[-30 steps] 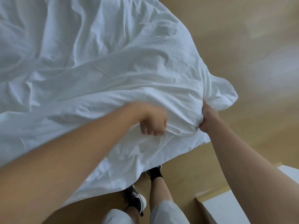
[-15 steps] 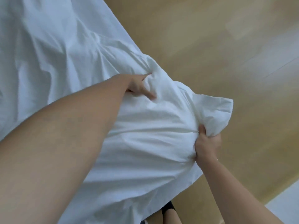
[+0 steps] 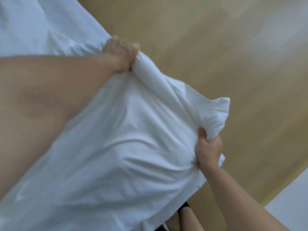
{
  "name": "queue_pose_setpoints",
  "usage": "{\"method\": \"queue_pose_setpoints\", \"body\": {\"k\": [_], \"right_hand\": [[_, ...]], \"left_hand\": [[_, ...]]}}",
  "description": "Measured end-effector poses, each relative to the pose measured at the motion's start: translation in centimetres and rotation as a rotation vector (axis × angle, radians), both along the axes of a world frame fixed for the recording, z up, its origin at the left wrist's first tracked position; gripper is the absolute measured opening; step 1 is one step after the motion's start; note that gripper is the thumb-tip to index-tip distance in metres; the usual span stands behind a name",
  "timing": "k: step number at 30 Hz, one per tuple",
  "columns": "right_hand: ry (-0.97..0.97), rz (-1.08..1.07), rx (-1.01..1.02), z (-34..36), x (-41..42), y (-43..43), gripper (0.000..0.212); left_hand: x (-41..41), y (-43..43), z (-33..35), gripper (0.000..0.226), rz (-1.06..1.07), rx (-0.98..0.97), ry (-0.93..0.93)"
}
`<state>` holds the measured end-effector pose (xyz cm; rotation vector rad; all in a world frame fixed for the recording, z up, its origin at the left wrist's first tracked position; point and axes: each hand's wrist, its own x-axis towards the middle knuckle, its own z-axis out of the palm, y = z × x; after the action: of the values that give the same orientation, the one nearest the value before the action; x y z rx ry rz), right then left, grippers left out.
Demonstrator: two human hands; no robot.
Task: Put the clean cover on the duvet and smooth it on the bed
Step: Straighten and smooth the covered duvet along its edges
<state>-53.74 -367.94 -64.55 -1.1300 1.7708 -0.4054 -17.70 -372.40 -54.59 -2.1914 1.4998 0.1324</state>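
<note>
The white duvet cover (image 3: 126,147) is gripped by curled fingers of the left hand (image 3: 120,53), somewhat blurred, and its bunched corner by the right hand (image 3: 208,150).

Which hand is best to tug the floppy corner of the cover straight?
Right, probably. The right hand has its grip on the cover just under the loose corner, so a short tug would reach it. The left hand grips a bunched edge farther along, away from that corner.
</note>
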Motion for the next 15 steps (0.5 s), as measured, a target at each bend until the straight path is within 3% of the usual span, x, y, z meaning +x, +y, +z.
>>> {"method": "queue_pose_setpoints", "body": {"k": [3, 6, 8, 11, 13, 15], "right_hand": [[0.119, 0.161, 0.047, 0.6, 2.4, -0.4, 0.036], [0.267, 0.248, 0.117, 0.8, 2.5, -1.0, 0.048], [0.106, 0.164, 0.140, 0.8, 1.3, -1.4, 0.045], [-0.272, -0.040, 0.200, 2.1, 0.7, -1.8, 0.027], [-0.397, -0.090, 0.214, 2.4, 0.8, -2.1, 0.023], [-0.496, -0.140, 0.269, 2.4, 1.0, -2.1, 0.031]], "left_hand": [[1.2, -0.7, 0.9, 0.031, 0.014, -0.105, -0.174], [-1.2, -0.7, -1.0, 0.059, 0.087, -0.078, -0.194], [-5.6, -0.5, -0.9, 0.079, 0.007, -0.135, -0.060], [-14.5, 2.9, 0.8, 0.064, 0.016, -0.219, 0.392], [-20.3, 7.7, 1.1, 0.097, 0.053, 0.012, 0.531], [-23.3, 12.6, -1.0, 0.126, 0.002, 0.223, 0.434]]}}
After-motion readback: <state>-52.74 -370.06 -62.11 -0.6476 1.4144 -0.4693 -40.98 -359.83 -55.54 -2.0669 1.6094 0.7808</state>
